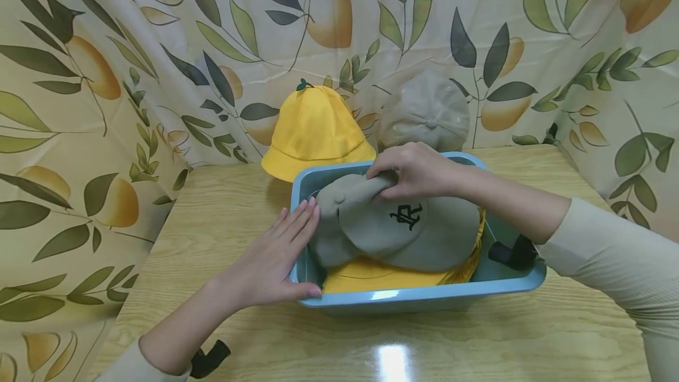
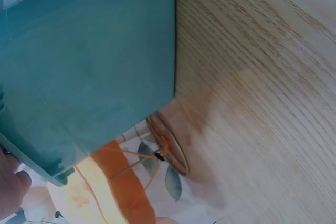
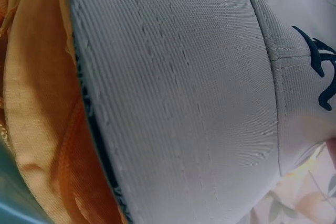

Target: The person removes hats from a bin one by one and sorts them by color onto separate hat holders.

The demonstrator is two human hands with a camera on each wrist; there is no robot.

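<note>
In the head view, the gray baseball cap (image 1: 382,226) lies inside the blue tub (image 1: 414,298), its length from crown to brim (image 1: 451,234) running roughly along the tub's long side, with the crown at the tub's left end and the brim aimed at its right end. The right hand (image 1: 416,170), reaching in over the tub's right end, is the one engaged with it: thumb and fingers pinch the crown's fabric on the side toward the tub's far rim. The left hand (image 1: 267,261) is spread at the tub's left end, fingers straight, thumb on the near-left corner of the rim; whether its fingertips touch the crown or sit just beside it, I cannot tell. The cap is plain, with a dark embroidered letter (image 1: 406,215), and rests on yellow fabric (image 1: 382,280) in the tub. Behind the tub stand a yellow bucket hat (image 1: 318,122) and a pale cap (image 1: 431,115). The left wrist view shows mostly the tub's outer wall, with only a bit of a hand at the frame's edge. The right wrist view shows the brim close up: finely ribbed, crossed by stitching rows, dark along its edge, with yellow-orange cloth beneath it inside the tub.
</note>
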